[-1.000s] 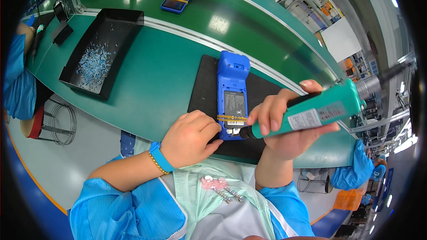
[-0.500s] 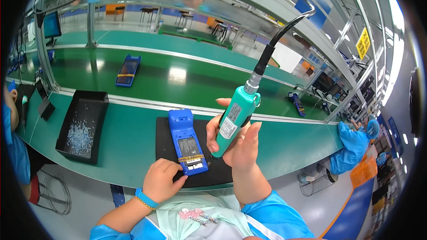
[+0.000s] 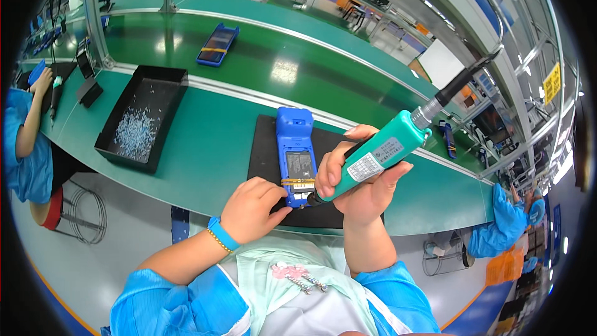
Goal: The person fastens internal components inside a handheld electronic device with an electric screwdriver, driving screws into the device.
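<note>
A blue handheld terminal point(image 3: 295, 143) lies back side up on a black mat point(image 3: 264, 149), a yellow rubber band around its lower part and a dark battery showing in its back. My left hand point(image 3: 252, 211), a blue band at its wrist, is closed with its fingertips on the terminal's lower left corner. In my right hand point(image 3: 367, 193) is a green electric screwdriver point(image 3: 379, 155), tilted with its cable end up to the right. Its dark nose reaches the lower right corner of the terminal; the bit itself is too small to make out.
To the left, a black tray point(image 3: 163, 121) holds many small pale blue and white pieces. Beyond the metal rail, another blue terminal point(image 3: 217, 45) lies on the green belt, and a further terminal point(image 3: 446, 139) lies right. A co-worker's arm point(image 3: 28, 124) and another screwdriver point(image 3: 56, 94) are far left.
My right hand has tipped the screwdriver over and brought its nose down to the terminal's lower end. My left hand stays at the terminal's corner. The whole view has shifted.
</note>
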`<state>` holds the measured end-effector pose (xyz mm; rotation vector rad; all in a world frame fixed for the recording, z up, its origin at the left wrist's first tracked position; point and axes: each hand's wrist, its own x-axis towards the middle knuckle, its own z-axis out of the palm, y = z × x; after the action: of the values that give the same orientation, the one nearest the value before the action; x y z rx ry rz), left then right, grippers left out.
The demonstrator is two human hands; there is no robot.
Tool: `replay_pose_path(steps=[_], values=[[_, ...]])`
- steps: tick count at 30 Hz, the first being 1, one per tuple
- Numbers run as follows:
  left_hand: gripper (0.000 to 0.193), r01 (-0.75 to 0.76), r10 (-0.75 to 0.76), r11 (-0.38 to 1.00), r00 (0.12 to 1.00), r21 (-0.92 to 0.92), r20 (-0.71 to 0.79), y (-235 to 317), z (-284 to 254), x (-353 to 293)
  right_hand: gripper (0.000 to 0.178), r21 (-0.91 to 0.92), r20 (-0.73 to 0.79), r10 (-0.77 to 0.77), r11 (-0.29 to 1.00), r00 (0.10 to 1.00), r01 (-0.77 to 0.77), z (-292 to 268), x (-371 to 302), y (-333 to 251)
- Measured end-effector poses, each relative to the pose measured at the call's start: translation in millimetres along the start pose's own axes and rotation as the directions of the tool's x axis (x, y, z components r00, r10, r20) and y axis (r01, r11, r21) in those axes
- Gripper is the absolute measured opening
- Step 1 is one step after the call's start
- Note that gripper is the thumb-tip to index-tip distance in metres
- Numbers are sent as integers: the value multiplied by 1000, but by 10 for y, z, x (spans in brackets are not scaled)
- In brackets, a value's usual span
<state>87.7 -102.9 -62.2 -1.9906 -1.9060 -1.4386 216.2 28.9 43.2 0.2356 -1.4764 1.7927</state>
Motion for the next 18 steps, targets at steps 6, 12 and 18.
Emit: replay_pose_path(steps=[6, 12, 18], values=[[25, 9, -9, 1000, 1000, 10, 12, -22, 2, -54, 90, -50, 37, -6, 999, 999, 8, -3, -40, 154], [25, -6, 6, 1000, 1000, -9, -19, -20, 5, -37, 100, 79, 22, 77, 994, 997, -79, -24, -98, 215], [25, 5, -6, 1000, 1000, -15, -18, -19, 1, -29, 90, -8, 89, -14, 1000, 996, 15, -27, -39, 231]])
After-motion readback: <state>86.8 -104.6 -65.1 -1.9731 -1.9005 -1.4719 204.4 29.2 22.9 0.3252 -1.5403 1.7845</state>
